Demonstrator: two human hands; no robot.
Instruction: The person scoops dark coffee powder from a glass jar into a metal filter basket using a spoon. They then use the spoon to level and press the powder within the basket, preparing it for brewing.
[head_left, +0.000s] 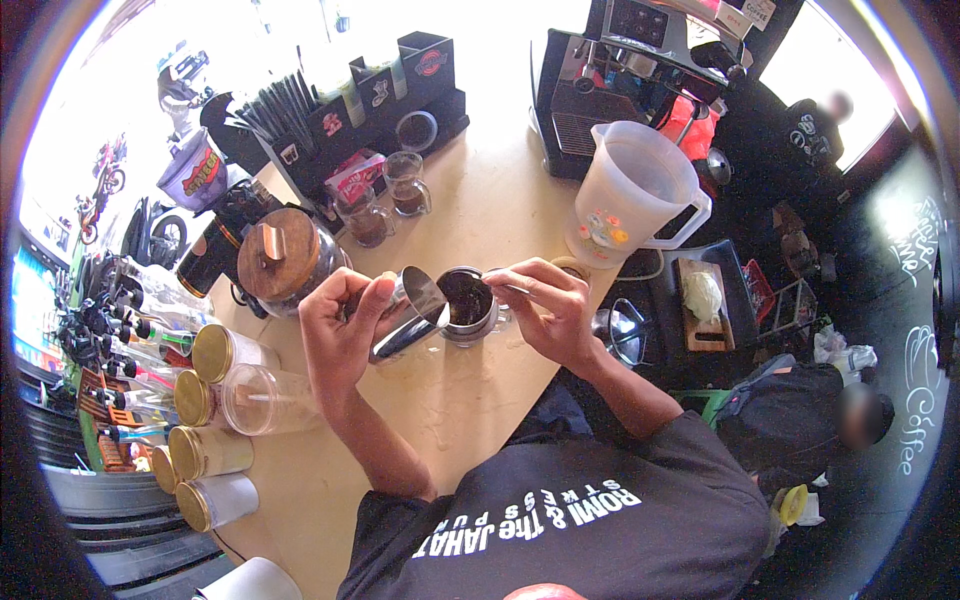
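My left hand (341, 319) grips a shiny metal cup (409, 307), tilted with its mouth towards a round metal vessel (466, 307). Dark brown matter, like coffee grounds, lies inside that vessel, which stands on the tan tabletop (420, 427). Between the fingertips of my right hand (547, 304) is a thin metal utensil (504, 279), its end at the vessel's rim; its full shape is hidden. A glass jar with a wooden lid (279, 251) is left of the vessel. Beyond it, two glass mugs (407, 187) hold dark liquid.
A plastic pitcher (634, 195) stands right of my hands, before an espresso machine (577, 112). Gold-lidded jars (217, 356) line the left side. A black organizer (367, 97) with straws is at the back. One person (795, 420) is at the right, another (814, 139) farther back.
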